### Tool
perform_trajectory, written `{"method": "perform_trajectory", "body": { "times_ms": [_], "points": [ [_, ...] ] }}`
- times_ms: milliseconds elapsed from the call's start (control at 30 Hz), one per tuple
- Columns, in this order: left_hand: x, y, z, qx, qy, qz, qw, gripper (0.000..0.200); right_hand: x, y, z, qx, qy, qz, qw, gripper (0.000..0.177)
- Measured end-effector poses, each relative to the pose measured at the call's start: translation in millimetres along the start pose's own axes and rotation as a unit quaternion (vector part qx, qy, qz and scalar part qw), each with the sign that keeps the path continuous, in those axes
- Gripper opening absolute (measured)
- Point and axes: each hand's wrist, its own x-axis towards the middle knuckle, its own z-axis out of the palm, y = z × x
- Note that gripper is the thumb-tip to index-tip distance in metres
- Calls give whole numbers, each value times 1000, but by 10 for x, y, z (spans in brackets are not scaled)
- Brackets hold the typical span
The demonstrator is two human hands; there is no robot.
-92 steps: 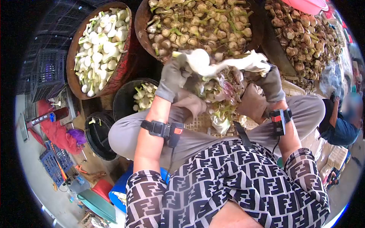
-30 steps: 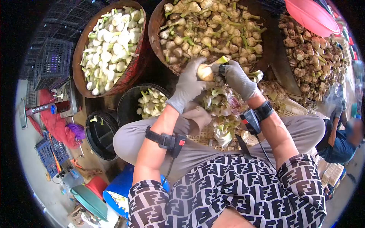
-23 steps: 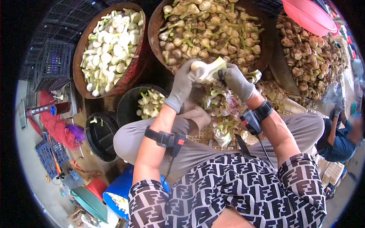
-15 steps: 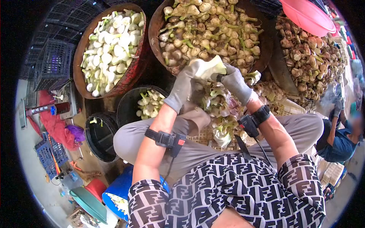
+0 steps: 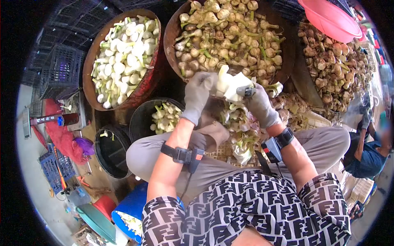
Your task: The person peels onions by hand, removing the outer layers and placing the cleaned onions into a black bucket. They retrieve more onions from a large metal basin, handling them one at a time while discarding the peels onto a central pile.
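Observation:
A white garlic bulb (image 5: 223,80) with a loose flap of skin is held between my two gloved hands, in front of the middle drum. My left hand (image 5: 199,93) is closed, its fingertips pinched at the bulb's left side. My right hand (image 5: 261,107) is closed around a small dark tool (image 5: 246,91), which presses against the pale skin; its blade, if any, is hidden. Stripped garlic skins (image 5: 242,123) lie in a heap below my hands, between my legs.
A rusty drum (image 5: 171,47) holds muddy garlic in water; a red drum (image 5: 154,69) holds white peeled bulbs. Black buckets (image 5: 98,158) stand left of my knee. Unpeeled garlic (image 5: 328,61) is piled right, under a pink basin (image 5: 328,22). Another person (image 5: 367,153) sits at far right.
My hands have moved slightly down and the skin flap now hangs folded toward my right hand. The dark tool shows more clearly. My view has shifted a little.

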Motion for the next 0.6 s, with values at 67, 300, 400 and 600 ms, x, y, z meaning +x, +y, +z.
{"method": "perform_trajectory", "body": {
  "times_ms": [67, 300, 400, 600],
  "points": [
    [-45, 382, 62, 50, -31, -42, 997, 24, -6, -4, 68, 207, 29, 174, 962, 15],
    [-155, 403, 144, 39, -98, -43, 993, 28, -45, 55, 61, 83, 18, 197, 977, 16],
    [-198, 360, 194, 224, -125, 8, 966, 34, -102, 48, 50, -18, 7, 193, 981, 16],
    [-202, 360, 184, 311, -156, -48, 936, 35, -197, 121, -13, -6, -31, 202, 979, 16]
  ]
}}
